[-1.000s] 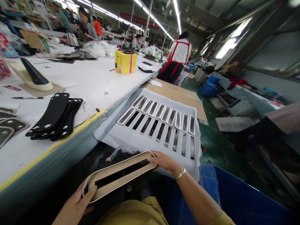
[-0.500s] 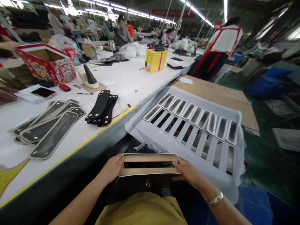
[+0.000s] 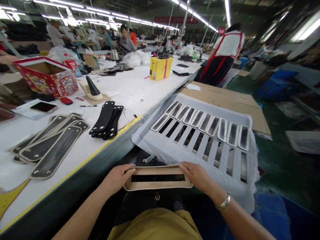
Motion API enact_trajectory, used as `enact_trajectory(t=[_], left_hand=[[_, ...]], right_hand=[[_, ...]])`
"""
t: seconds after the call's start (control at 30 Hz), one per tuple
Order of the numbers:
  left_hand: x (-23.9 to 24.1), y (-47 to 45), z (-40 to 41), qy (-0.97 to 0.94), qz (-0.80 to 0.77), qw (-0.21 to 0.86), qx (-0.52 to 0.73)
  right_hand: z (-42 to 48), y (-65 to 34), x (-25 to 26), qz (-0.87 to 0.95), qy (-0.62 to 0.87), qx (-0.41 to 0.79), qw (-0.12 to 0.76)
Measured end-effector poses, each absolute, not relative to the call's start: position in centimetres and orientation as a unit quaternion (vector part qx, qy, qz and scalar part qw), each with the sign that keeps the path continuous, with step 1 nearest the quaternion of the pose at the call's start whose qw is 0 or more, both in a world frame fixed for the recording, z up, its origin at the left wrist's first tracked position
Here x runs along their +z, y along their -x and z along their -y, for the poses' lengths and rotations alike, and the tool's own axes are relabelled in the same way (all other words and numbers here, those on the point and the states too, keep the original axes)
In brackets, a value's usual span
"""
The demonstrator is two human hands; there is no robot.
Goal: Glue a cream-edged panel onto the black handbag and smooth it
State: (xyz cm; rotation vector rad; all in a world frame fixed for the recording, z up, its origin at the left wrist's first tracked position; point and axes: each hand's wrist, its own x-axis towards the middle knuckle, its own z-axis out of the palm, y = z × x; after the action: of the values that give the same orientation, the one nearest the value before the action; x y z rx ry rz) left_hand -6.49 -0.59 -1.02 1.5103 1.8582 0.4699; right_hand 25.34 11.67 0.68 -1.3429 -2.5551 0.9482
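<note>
A beige rectangular frame (image 3: 158,185) with rounded corners and a long slot is held level over my lap. My left hand (image 3: 119,178) grips its upper left corner, thumb on the inner side and fingers along the top edge. At the upper right corner my right hand (image 3: 196,176) grips the same frame, thumb against the inside. Under the frame lies black material, maybe a bag body, with a gold-coloured clasp (image 3: 157,196) at its front. Clear plastic film (image 3: 160,158) and small gold fittings show just beyond the frame.
Left, the white table (image 3: 130,90) bears grey-black strips with pale edging (image 3: 58,151), black riveted straps (image 3: 106,118), a yellow box (image 3: 161,68) and a red carton (image 3: 50,78). On the right, a grey slotted sheet (image 3: 180,146) carries a row of pale-edged pieces. A person (image 3: 222,55) stands beyond.
Both hands have shifted from the frame's short ends to its upper corners. My right thumb has left the slot's end. The head view has turned slightly right.
</note>
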Motion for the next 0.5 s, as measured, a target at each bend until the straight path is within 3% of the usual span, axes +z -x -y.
enact_trajectory(t=[0.5], left_hand=[[-1.3, 5.7, 0.1, -0.596, -0.727, 0.309, 0.142]], right_hand=[[-11.6, -25.1, 1.0, 0.860, 0.410, 0.304, 0.015]])
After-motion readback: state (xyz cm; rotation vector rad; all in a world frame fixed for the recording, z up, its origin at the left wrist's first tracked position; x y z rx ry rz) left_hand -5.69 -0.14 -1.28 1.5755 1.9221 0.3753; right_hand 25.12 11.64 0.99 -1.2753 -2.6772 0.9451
